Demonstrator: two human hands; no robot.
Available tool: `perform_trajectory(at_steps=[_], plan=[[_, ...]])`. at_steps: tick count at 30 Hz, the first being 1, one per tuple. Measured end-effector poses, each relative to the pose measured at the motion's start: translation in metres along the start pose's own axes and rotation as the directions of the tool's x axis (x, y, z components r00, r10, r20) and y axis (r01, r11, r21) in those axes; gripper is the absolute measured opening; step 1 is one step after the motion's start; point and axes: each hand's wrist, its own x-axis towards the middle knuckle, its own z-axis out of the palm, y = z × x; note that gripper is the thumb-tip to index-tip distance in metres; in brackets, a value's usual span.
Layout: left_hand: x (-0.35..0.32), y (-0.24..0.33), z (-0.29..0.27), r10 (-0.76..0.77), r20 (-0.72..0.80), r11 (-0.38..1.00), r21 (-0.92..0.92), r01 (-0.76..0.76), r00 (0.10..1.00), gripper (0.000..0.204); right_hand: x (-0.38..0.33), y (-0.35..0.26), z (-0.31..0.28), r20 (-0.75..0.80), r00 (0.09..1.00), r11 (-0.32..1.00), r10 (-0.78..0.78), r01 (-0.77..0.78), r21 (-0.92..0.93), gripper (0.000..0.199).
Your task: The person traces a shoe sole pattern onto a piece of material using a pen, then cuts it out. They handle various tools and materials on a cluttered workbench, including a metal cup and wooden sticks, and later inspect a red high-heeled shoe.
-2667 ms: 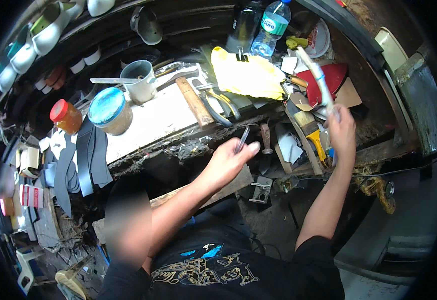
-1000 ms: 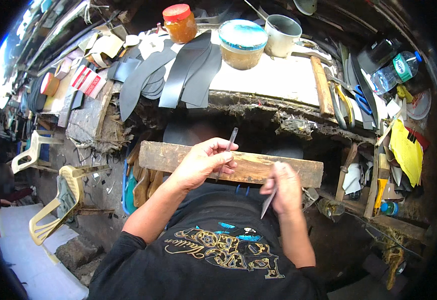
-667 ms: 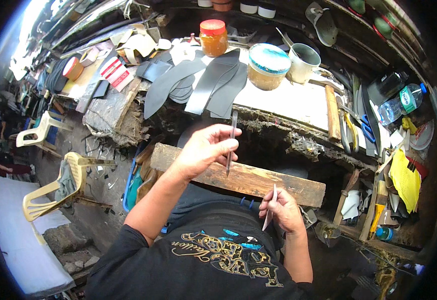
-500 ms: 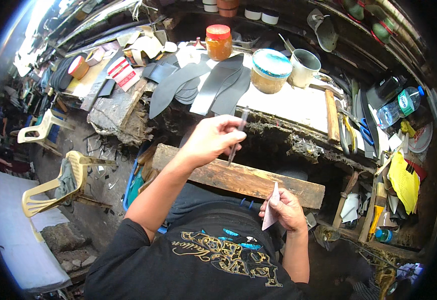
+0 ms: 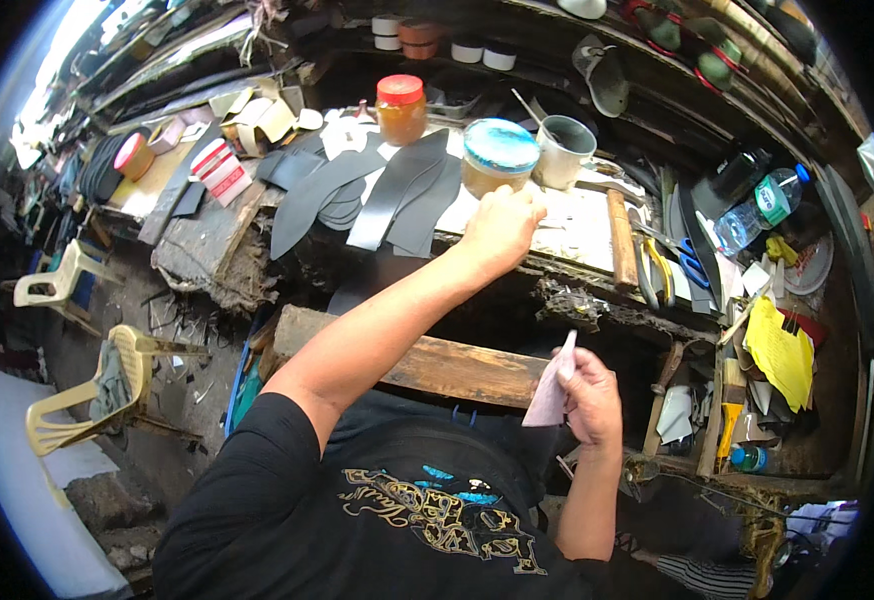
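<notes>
My left hand reaches across to the workbench, its fingers curled just in front of a tub with a blue lid. Whatever those fingers hold is hidden behind the knuckles. In my right hand, pinched between thumb and fingers, is a thin, pale pinkish piece of sheet material with a pointed upper end. It is held just beyond the right end of a rough wooden plank lying across in front of me. Dark shoe-sole-shaped sheets are spread on the bench left of my left hand.
Along the bench stand a red-lidded jar and a grey mug. Right of them lie a wooden-handled tool, blue-handled scissors and a plastic bottle. A brush stands lower right; plastic chairs are at left.
My left hand has moved away from me and right, from above the plank to the bench; the thin pen-like tool it held no longer shows. My right hand has risen slightly with the pale piece.
</notes>
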Motion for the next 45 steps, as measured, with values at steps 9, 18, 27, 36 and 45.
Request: perform_trajectory(at_steps=[9, 18, 27, 36, 45], plan=[[-0.049, 0.014, -0.017, 0.031, -0.239, 0.995, -0.084, -0.053, 0.97, 0.016, 0.106, -0.093, 0.01, -0.09, 0.837, 0.576, -0.54, 0.29, -0.764, 0.025], [-0.137, -0.031, -0.117, -0.31, -0.157, 0.918, -0.305, 0.252, 0.938, 0.012, 0.185, -0.113, 0.028, 0.056, 0.689, 0.0, -0.722, 0.081, -0.997, 0.037], [-0.198, -0.062, -0.179, -0.688, -0.193, 0.707, -0.399, 0.585, 0.7, 0.027, 0.066, -0.039, 0.055, 0.385, 0.777, 0.081, -0.498, 0.483, -0.872, 0.04], [-0.234, -0.009, -0.105, -0.022, 0.487, 0.996, -0.062, 0.059, 0.873, 0.085, 0.015, 0.042, 0.046, 0.56, 0.825, -0.274, -0.078, 0.522, -0.808, 0.113], [-0.226, -0.012, -0.072, -0.067, 0.532, 0.993, -0.048, 0.11, 0.844, 0.111, 0.076, -0.061, 0.043, 0.579, 0.798, -0.061, -0.167, 0.578, -0.814, 0.072]])
